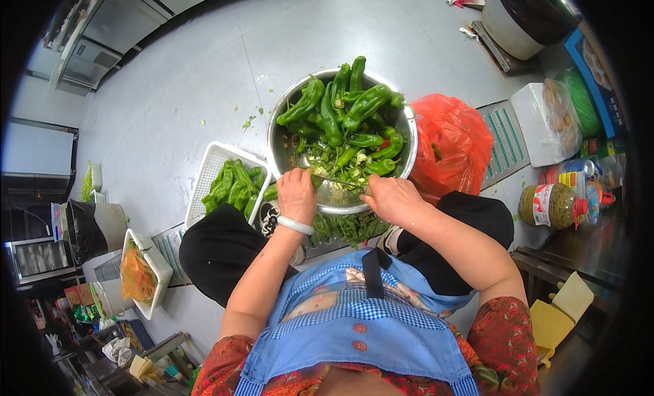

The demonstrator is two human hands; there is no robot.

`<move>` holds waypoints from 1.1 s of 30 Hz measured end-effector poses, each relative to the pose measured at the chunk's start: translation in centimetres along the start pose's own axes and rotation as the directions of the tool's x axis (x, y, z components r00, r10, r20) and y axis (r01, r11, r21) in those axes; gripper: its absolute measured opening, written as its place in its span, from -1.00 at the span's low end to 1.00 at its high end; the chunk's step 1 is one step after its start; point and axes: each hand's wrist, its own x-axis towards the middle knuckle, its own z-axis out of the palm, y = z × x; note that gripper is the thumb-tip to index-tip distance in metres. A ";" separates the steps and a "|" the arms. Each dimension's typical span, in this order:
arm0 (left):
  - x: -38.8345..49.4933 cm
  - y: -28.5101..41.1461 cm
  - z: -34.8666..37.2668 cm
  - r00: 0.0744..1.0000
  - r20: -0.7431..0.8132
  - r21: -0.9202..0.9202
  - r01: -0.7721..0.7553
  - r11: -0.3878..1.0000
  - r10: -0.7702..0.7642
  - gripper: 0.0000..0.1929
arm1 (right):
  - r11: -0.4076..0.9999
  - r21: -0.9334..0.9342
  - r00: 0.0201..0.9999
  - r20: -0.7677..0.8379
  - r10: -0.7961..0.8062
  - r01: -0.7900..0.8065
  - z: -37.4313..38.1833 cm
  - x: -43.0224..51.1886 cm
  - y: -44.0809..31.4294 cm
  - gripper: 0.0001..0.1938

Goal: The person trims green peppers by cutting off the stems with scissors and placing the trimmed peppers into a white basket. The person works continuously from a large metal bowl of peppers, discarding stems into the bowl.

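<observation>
Over the near rim of a large metal bowl point(341, 209) are both my hands. My right hand point(396, 199) grips the handle of a knife point(340, 182), whose thin blade points left. My left hand point(297, 196) is closed around a green pepper point(271, 192), at the blade's far end; its fingers hide most of what they hold. Long whole green peppers point(327, 110) fill the bowl's far part, with cut stem ends and seedy scraps point(352, 163) nearer me. To the left, a white plastic basket point(196, 197) holds more green peppers point(232, 186).
A red plastic bag point(452, 140) touches the bowl's right side. Leafy greens point(350, 227) lie between my feet under the bowl's near edge. Drain grates point(503, 140) cross the floor. At right stand a large plastic bottle point(549, 206) and a white foam box point(531, 125).
</observation>
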 end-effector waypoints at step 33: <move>0.8 -11.9 -5.3 0.668 0.220 0.340 0.630 0.698 -0.711 0.06 | 0.998 0.051 0.923 -0.384 -0.023 0.045 -5.7 0.8 0.7 -0.72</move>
